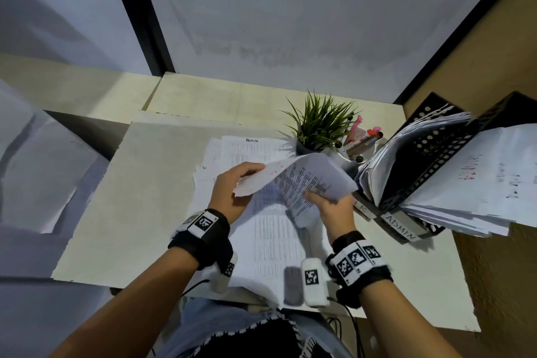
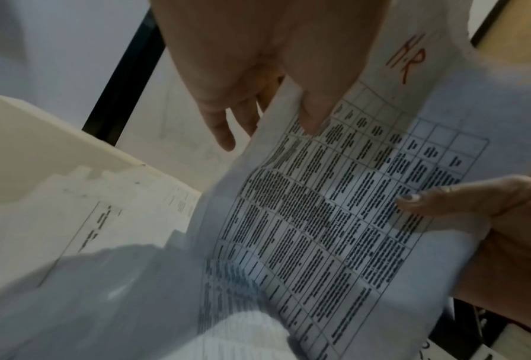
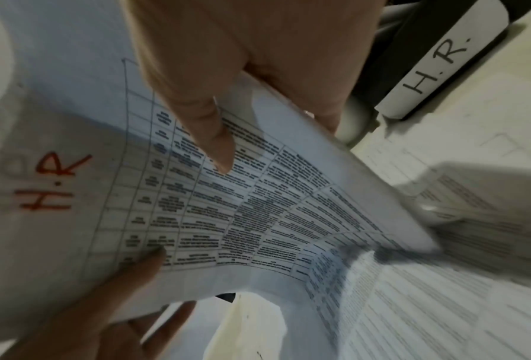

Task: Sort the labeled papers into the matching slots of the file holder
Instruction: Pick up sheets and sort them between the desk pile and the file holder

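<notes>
A printed sheet (image 1: 302, 180) marked "H.R" in red (image 3: 47, 185) hangs curled above the desk, held by both hands. My left hand (image 1: 241, 180) pinches its left edge, thumb on top (image 2: 313, 109). My right hand (image 1: 325, 203) pinches the near right edge, thumb pressed on the table print (image 3: 218, 146). The black perforated file holder (image 1: 430, 154) stands just right of the sheet, stuffed with papers, with slot labels "H.R." (image 3: 436, 65) and "ADMIN" (image 1: 402, 227). Under the hands lies a stack of printed papers (image 1: 270, 235); a sheet marked ADMIN (image 1: 252, 140) shows at its far end.
A small potted plant (image 1: 319, 125) and a cup of pens (image 1: 363, 139) stand behind the sheet, left of the holder. Papers overhang the holder at the right (image 1: 479, 183). The beige desk (image 1: 130, 197) ends at walls behind and to the right.
</notes>
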Demonstrator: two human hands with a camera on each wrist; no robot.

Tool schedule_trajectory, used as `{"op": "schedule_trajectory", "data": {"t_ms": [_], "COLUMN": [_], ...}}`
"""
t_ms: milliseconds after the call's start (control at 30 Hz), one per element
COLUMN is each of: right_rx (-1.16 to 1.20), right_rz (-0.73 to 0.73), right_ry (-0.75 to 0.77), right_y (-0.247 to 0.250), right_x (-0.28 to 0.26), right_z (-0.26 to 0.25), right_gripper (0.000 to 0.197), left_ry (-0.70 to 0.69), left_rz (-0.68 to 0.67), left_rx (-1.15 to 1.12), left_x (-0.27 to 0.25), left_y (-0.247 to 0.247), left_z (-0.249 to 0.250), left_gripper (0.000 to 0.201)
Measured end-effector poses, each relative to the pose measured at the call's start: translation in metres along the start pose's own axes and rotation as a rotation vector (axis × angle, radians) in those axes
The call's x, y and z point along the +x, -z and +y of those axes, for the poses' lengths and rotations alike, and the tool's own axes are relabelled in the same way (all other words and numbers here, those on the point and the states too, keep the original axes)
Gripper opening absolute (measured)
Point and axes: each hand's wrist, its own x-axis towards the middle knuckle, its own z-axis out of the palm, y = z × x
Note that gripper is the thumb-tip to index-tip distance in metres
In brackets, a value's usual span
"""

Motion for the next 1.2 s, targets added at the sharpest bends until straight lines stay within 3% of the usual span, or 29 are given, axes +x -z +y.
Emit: {"op": "schedule_trajectory", "data": {"t_ms": [167, 300, 367, 433, 500, 567, 633, 700, 800, 867, 1033, 1200], "right_rx": [0.060, 0.046, 0.023, -0.027, -0.126, -0.297, -0.523, -0.699, -0.817, -0.821, -0.723, -0.670], "right_rz": [0.053, 0.060, 0.052, 0.016, 0.043, 0.192, 0.467, 0.624, 0.559, 0.490, 0.445, 0.442], "right_ry": [0.034, -0.070, -0.103, -0.042, 0.125, 0.361, 0.472, 0.340, 0.072, -0.024, -0.120, -0.044], "right_y": [0.004, 0.000, 0.001, 0.007, 0.019, 0.032, 0.045, 0.054, 0.058, 0.060, 0.081, 0.111], "right_x": [0.003, 0.001, -0.004, -0.003, 0.002, 0.014, 0.035, 0.058, 0.082, 0.090, 0.090, 0.082], "right_z": [-0.012, -0.002, -0.001, -0.012, -0.032, -0.052, -0.068, -0.075, -0.073, -0.067, -0.067, -0.080], "right_gripper": [0.029, 0.037, 0.037, 0.026, 0.012, 0.019, 0.039, 0.060, 0.074, 0.067, 0.025, 0.031], "left_ry": [-0.021, 0.264, 0.317, 0.263, 0.123, -0.019, -0.154, -0.267, -0.386, -0.415, -0.428, -0.382], "left_rz": [0.128, 0.005, -0.020, 0.025, 0.096, 0.160, 0.186, 0.175, 0.101, 0.032, -0.120, -0.226], "left_rx": [-0.069, -0.109, -0.096, -0.097, -0.074, -0.045, -0.002, 0.084, 0.283, 0.378, 0.570, 0.636], "left_x": [0.006, 0.008, 0.007, 0.008, 0.013, 0.022, 0.034, 0.049, 0.076, 0.090, 0.114, 0.127], "left_y": [0.006, -0.001, -0.006, -0.006, -0.002, 0.003, 0.006, 0.005, -0.009, -0.025, -0.076, -0.131], "left_z": [0.020, 0.004, -0.001, 0.007, 0.027, 0.056, 0.091, 0.119, 0.150, 0.165, 0.187, 0.193], "left_gripper": [0.011, 0.025, 0.030, 0.022, 0.008, 0.008, 0.016, 0.012, 0.006, 0.006, 0.012, 0.013]}}
